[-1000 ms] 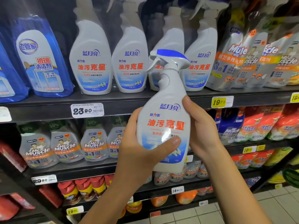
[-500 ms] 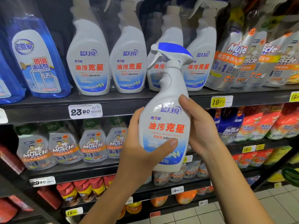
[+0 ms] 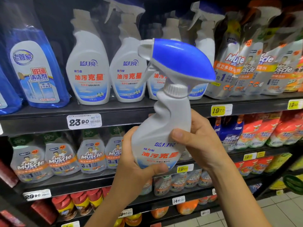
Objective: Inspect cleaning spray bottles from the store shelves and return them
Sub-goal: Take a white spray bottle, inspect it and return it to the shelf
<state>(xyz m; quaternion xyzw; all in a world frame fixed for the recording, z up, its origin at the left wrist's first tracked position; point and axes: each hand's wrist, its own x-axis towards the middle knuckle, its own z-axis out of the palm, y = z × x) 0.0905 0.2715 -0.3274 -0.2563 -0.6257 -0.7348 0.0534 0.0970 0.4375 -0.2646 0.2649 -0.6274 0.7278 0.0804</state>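
Note:
I hold a white spray bottle [image 3: 165, 128] with a blue trigger head and red Chinese lettering in front of the shelves, tilted with its top toward the camera. My left hand [image 3: 132, 171] grips its lower body, thumb across the bottom of the label. My right hand [image 3: 200, 143] wraps the right shoulder of the bottle, thumb pressed on the front. Matching white bottles [image 3: 88, 69] stand in a row on the upper shelf [image 3: 41, 118] behind, with a partly hidden one right behind the held bottle.
Blue glass-cleaner bottles [image 3: 36, 74] stand at the upper left, grey refill pouches [image 3: 246, 66] at the upper right. Lower shelves carry more pouches [image 3: 60, 158], red-capped bottles [image 3: 78, 203] and orange packs [image 3: 268, 131]. Tiled floor [image 3: 278, 213] shows at the lower right.
The bottle has come closer to the camera and tipped its spray head toward me. My right hand has shifted from the bottle's side to its shoulder, thumb now on the front.

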